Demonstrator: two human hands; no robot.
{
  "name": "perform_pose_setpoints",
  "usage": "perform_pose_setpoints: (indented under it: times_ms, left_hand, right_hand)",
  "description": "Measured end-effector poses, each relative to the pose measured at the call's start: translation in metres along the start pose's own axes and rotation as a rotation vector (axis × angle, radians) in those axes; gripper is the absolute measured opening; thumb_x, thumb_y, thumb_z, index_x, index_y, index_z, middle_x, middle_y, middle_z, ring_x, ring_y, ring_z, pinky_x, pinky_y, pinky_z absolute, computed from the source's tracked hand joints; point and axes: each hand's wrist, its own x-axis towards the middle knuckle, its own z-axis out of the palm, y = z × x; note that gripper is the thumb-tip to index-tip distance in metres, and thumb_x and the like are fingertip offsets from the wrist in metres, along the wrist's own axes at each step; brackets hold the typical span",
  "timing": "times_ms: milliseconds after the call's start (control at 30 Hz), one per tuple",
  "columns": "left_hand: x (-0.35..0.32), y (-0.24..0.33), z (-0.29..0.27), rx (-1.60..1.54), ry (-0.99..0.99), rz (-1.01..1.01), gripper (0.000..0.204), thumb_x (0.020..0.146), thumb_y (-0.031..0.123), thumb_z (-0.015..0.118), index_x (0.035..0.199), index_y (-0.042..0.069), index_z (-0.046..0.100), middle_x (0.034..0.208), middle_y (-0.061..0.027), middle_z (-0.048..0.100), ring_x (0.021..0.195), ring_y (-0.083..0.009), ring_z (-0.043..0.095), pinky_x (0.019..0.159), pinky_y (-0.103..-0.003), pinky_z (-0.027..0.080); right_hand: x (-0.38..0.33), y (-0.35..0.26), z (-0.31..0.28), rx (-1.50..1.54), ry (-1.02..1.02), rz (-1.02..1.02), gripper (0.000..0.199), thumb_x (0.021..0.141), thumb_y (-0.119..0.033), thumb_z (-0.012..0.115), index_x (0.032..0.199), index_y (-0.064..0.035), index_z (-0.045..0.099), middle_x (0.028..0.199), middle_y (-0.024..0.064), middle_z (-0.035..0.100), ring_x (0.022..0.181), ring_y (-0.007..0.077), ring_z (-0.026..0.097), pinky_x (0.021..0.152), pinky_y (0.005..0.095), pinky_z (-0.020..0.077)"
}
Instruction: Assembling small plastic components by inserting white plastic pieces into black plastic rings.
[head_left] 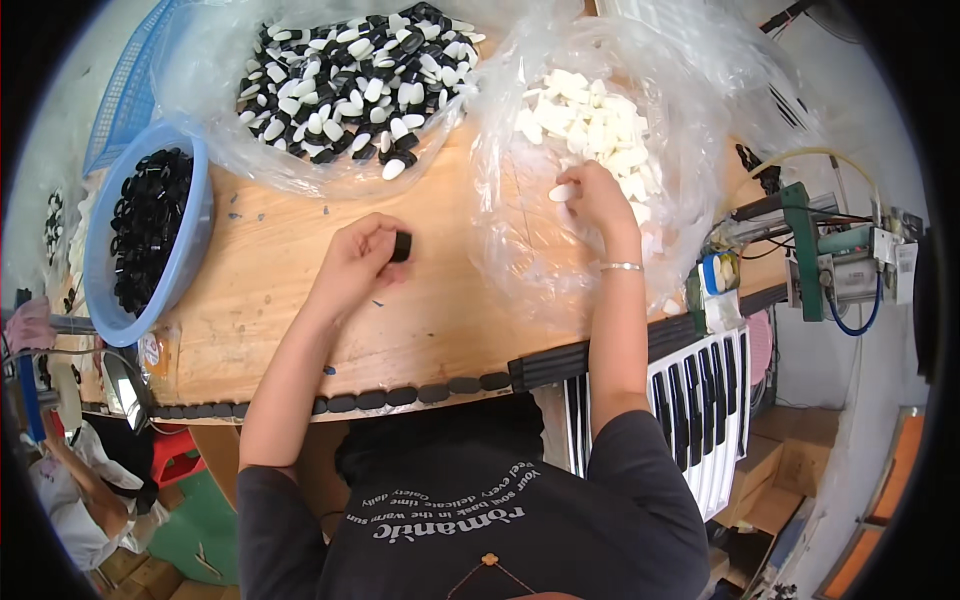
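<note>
Black piece [401, 246] and white piece [562, 192] are held above the wooden table [440, 330], one in each hand, the black one being nearer. The table's near edge is lined with dark padding [370, 400]; toward its right end, a black-and-white ribbed panel [705, 410] is partly covered by the right forearm.

Beyond the edge, the black piece is pinched between the thumb and curled fingers of the left hand [360, 255], which is mostly closed. To its left, a blue basin [201, 215] is heaped with black pieces [150, 230].

Slightly farther, the white piece is gripped by the fingertips of the right hand [600, 198], whose remaining fingers are hidden from view. Just past that hand, white pieces [600, 125] are piled on a clear bag [515, 265]. Farthest, black and white pieces [350, 80] are heaped together on clear plastic [215, 140], beside which a blue mesh basket [125, 90] is seen.
</note>
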Motion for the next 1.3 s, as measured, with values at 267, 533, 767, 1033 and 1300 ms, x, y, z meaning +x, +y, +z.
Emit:
perform_pose_setpoints:
  times_ms: [267,533,767,1033,1300]
  left_hand:
    - [0.014,-0.009,0.013,-0.695,0.107,-0.06,0.015,0.09,0.002,0.059,0.104,0.0,0.056,0.089,-0.0114,0.067,0.066,-0.0103,0.06,0.058,-0.019,0.048]
    - [0.004,-0.009,0.009,0.246,0.345,0.338,0.021,0.078,0.0,0.07,0.096,0.001,0.06,0.071,-0.0003,0.055,0.059,-0.0051,0.047,0.053,-0.022,0.041]
    - [0.001,0.002,0.008,0.593,0.35,0.624,0.027,0.069,-0.002,0.072,0.095,0.001,0.063,0.067,-0.0076,0.049,0.06,-0.0211,0.05,0.055,-0.029,0.041]
    - [-0.002,0.003,0.005,0.539,0.317,0.601,0.03,0.069,-0.005,0.07,0.097,0.001,0.063,0.071,-0.0088,0.054,0.063,-0.0206,0.052,0.057,-0.03,0.044]
    - [0.002,-0.005,0.012,0.456,0.235,0.543,0.029,0.071,-0.008,0.068,0.099,0.0,0.062,0.075,-0.006,0.057,0.066,-0.0155,0.053,0.06,-0.027,0.046]
  right_hand:
    - [-0.006,-0.039,-0.025,0.135,0.023,0.101,0.02,0.066,0.001,0.073,0.085,0.0006,0.067,0.076,0.0106,0.064,0.066,0.0242,0.061,0.063,0.0318,0.0491]
    - [-0.032,-0.144,0.011,0.675,0.03,-0.48,0.019,0.069,0.007,0.071,0.084,-0.0031,0.067,0.073,0.0016,0.056,0.065,0.0092,0.054,0.056,0.0215,0.0423]
    - [-0.045,-0.155,0.042,0.586,0.111,-0.699,0.027,0.065,0.01,0.067,0.087,-0.0054,0.067,0.081,0.0049,0.054,0.065,0.017,0.055,0.056,0.026,0.0453]
    - [-0.047,-0.16,0.049,0.664,0.026,-0.731,0.02,0.071,0.007,0.069,0.087,-0.005,0.066,0.088,0.0064,0.055,0.074,0.0181,0.058,0.061,0.0275,0.048]
    - [-0.051,-0.158,0.058,0.742,-0.071,-0.693,0.017,0.076,0.005,0.069,0.09,-0.0018,0.065,0.097,0.0083,0.053,0.077,0.0188,0.058,0.065,0.0274,0.0488]
